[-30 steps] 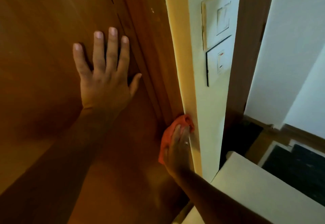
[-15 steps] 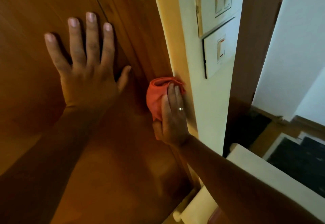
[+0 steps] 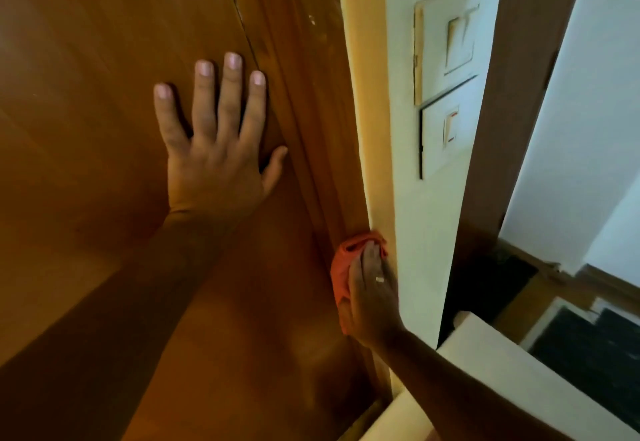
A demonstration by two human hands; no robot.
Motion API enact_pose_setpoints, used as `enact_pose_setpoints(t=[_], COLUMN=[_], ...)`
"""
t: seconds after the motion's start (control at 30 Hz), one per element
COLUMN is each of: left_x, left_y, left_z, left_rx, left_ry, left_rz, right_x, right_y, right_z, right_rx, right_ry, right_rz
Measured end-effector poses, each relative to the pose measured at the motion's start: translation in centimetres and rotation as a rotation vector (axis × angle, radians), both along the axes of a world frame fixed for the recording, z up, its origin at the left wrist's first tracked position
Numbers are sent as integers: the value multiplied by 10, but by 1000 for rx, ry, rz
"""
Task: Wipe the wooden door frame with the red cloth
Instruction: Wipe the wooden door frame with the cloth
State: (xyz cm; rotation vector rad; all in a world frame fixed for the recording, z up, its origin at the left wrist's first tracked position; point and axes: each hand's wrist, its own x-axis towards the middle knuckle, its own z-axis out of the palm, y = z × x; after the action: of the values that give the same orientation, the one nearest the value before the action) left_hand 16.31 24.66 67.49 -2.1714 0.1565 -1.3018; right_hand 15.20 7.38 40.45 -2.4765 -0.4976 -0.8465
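- Wood fills the left half of the view: a brown door [image 3: 104,111] with a glossy wooden door frame [image 3: 311,101] running up its right edge.
- Flat on the door lies the left hand [image 3: 214,150], palm down, its fingers [image 3: 204,101] spread fairly wide and straight, thumb angled out to the right and touching the inner edge of the frame's moulding. It holds nothing.
- Lower down and to the right, the right hand [image 3: 370,288] presses a bunched red cloth [image 3: 341,267] against the frame, close to where the wood meets the pale wall [image 3: 415,219].
- The right hand's fingers lie close together over the cloth, pinning it to the wood; a ring [image 3: 380,279] shows on one finger. The cloth sticks out above the fingertips and along the hand's left side.
- Both bare forearms reach in from the near bottom edge, the left one across the door, the right one rising from the lower right.
- On the wall, right of the frame, two white switch plates [image 3: 446,91] sit one above the other.
- Further right stands a darker brown upright [image 3: 512,94], with a white surface beyond it.
- At the lower right, a pale flat-topped object [image 3: 512,371] sits just beside the right forearm; what it is cannot be told.
- Dark flooring [image 3: 595,343] shows at the far right.
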Motion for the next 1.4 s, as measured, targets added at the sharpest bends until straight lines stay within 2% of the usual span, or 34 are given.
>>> enact_pose_setpoints(t=[0.1,0.23,0.37,0.47,0.53,0.6,0.73,0.8,0.9,0.97,1.07,1.13,1.2,1.3,1.4], left_x=[-8,-26,-29,-33,-39,-43,-45,-43,-41,-40,-40,-41,-42,-43,-41], left_y=[-6,-9,8,26,37,46,51,52,53,54,55,56,57,57,59], left_z=[2,31,138,227,263,277,278,277,279,279,279,279,279,279,280], left_rx=[-8,-170,-188,-232,-231,-214,-202,-205,-194,-192,-193,-192,-193,-196,-190], left_ry=[-49,-83,-285,-318,-322,-290,-253,-271,-278,-277,-274,-272,-267,-258,-263], left_rz=[52,-2,-49,-10,56,62,21,23,25,21,27,25,17,7,7], right_x=[9,14,20,24,28,29,18,16,17,18,22,21,19,18,18], right_y=[8,7,12,17,19,18,11,10,13,12,8,9,9,8,5], right_z=[91,220,331,389,401,383,309,304,357,420,538,610,656,660,600], right_rx=[24,63,65,100,114,123,18,-15,92,86,74,112,124,97,74], right_ry=[-144,-317,-467,-496,-485,-445,-333,-283,-361,-476,-614,-578,-542,-534,-527], right_rz=[-6,-33,-107,-121,-104,-94,-82,-63,50,80,18,32,32,31,70])
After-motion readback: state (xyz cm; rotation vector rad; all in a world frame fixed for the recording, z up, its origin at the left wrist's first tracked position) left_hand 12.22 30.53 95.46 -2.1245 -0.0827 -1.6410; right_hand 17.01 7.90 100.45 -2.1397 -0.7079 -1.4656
